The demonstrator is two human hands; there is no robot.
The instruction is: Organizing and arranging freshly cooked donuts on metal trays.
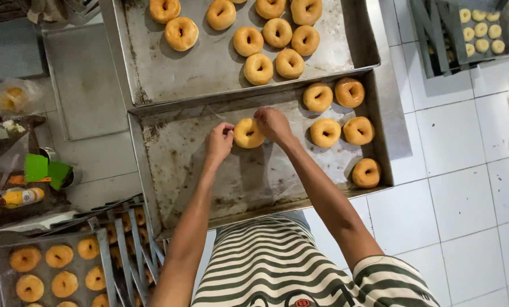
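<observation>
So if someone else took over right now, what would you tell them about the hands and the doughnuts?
Left hand: fingers pinched at the left side of one doughnut on the near tray; a thin clear film seems to lie there, hard to tell.
Right hand: fingers on the same doughnut's right side.
Near tray: five more doughnuts sit at its right end; the left part is bare metal.
Far tray: about ten doughnuts, loosely grouped.
Lower-left rack tray: more doughnuts.
Done: none visibly wrapped. Left: every doughnut on both trays is loose.
</observation>
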